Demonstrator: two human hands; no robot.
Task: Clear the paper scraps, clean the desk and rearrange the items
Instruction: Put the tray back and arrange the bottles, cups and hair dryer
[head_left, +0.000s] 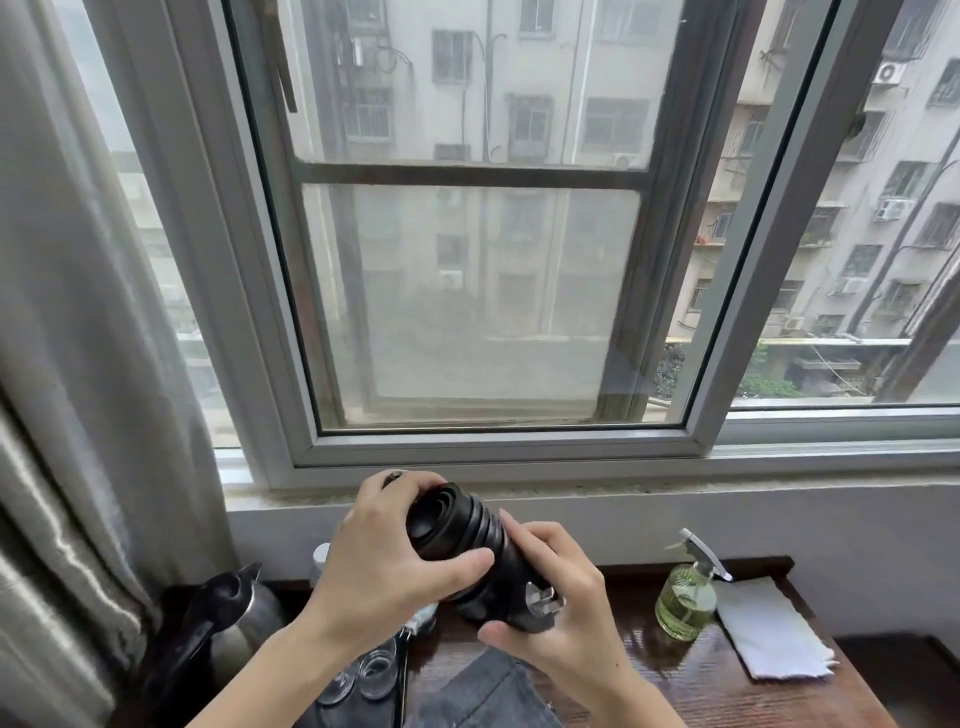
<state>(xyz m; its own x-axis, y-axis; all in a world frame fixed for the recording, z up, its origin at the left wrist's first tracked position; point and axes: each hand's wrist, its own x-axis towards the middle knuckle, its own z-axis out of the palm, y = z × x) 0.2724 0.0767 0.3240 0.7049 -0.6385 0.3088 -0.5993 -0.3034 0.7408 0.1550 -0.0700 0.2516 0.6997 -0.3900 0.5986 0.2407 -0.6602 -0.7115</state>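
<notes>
Head view, looking forward and slightly down at a dark wooden desk (675, 675) set under a large window (467, 234). Near the centre, both hands hold a black ribbed cylindrical object (462, 540) up above the desk, tilted so one end points toward 10 o'clock. The left hand (384, 566) wraps that upper end, fingers curled over the top and thumb pressed along the ribbed side. The right hand (561, 597) grips the lower end at 4 o'clock, fingers curled over it and thumb beneath, beside a small metal fitting (543, 603) on the object. On the desk at 3 o'clock from the hands stands a spray bottle (683, 597) of pale green liquid, with a folded grey cloth (769, 634) lying just beside it farther right. At 8 o'clock sits a metal kettle (228, 618) with a black handle. Below the left wrist, at 6 o'clock, are small clear glasses (363, 675), and dark denim-like fabric (488, 691) lies at the bottom edge. A grey curtain (78, 312) hangs along the left. Apartment buildings (857, 208) show through the glass.
</notes>
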